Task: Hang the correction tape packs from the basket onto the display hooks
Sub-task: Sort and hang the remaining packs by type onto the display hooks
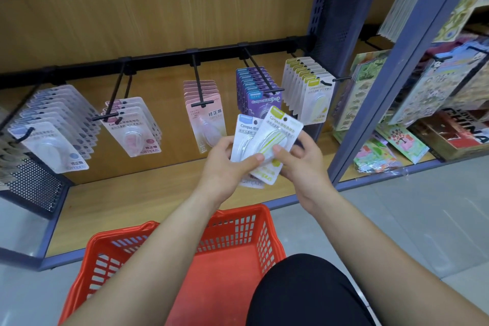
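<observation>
My left hand (pixel 225 164) and my right hand (pixel 301 167) both grip a small fan of correction tape packs in front of the shelf. On top lies a green-striped pack (pixel 277 135), and a blue-topped pack (pixel 244 135) sits behind it to the left. The red basket (pixel 238 225) stands on the floor below my forearms, and its visible bottom is bare. Black display hooks on a rail (pixel 158 57) carry rows of packs: blue (pixel 53 124), pink (pixel 135 124), pale pink (pixel 206 108), purple (pixel 258 90) and green (pixel 308 87).
A grey perforated upright (pixel 330 8) closes the bay on the right. Beyond it hang sticker sheets and cards (pixel 370 87), with boxes (pixel 455 132) on the lower shelf. A wooden shelf board (pixel 132 198) runs under the hooks. My dark-clad knee (pixel 304 288) is beside the basket.
</observation>
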### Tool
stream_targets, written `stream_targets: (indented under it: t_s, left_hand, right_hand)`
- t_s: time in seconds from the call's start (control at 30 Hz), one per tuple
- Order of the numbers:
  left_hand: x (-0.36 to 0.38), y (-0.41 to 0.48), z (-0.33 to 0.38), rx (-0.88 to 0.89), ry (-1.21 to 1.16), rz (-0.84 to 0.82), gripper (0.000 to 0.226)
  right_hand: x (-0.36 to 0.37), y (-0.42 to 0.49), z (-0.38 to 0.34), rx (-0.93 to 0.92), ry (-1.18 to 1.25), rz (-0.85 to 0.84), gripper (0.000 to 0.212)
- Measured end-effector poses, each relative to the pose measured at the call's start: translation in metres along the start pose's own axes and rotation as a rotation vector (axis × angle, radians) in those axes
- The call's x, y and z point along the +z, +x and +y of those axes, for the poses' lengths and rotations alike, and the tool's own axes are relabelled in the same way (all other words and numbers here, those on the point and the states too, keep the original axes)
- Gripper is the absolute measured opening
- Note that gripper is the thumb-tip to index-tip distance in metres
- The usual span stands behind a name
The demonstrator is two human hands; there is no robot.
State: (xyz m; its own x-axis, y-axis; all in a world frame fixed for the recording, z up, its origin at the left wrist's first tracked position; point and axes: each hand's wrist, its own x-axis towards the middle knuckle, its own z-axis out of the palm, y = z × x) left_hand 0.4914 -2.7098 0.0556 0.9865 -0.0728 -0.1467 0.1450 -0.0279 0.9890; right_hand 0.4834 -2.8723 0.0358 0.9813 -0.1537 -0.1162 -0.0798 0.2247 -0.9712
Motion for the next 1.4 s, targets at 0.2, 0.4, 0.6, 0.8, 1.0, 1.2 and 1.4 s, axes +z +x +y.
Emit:
stream_targets:
  t_s: [0.2, 0.4, 0.6, 0.8, 1.0, 1.2, 1.4]
  left_hand:
    - [0.000, 0.007, -0.006, 0.005, 0.038, 0.045, 0.031]
    - [0.004, 0.009, -0.008, -0.006, 0.058, 0.042, 0.033]
    - [0.008, 0.011, -0.009, -0.003, 0.047, 0.041, 0.030]
    - [0.008, 0.014, -0.011, -0.010, 0.049, 0.051, 0.030]
    - [0.006, 0.014, -0.009, -0.014, 0.045, 0.048, 0.031]
    - [0.007, 0.012, -0.009, -0.012, 0.036, 0.055, 0.031]
    - [0.003, 0.011, -0.006, -0.002, 0.030, 0.047, 0.030]
  right_hand:
    - [-0.046, 0.037, -0.021, -0.079, -0.039, 0.141, 0.034]
    - [-0.072, 0.063, -0.036, -0.125, -0.083, 0.303, 0.031]
    - [-0.074, 0.076, -0.036, -0.123, -0.108, 0.288, 0.035]
    - [-0.077, 0.077, -0.030, -0.143, -0.125, 0.351, 0.037]
    - [-0.079, 0.088, -0.026, -0.139, -0.183, 0.327, 0.035]
    - [-0.066, 0.108, -0.019, -0.116, -0.302, 0.343, 0.031]
    - [-0.058, 0.109, -0.012, -0.055, -0.569, 0.468, 0.049]
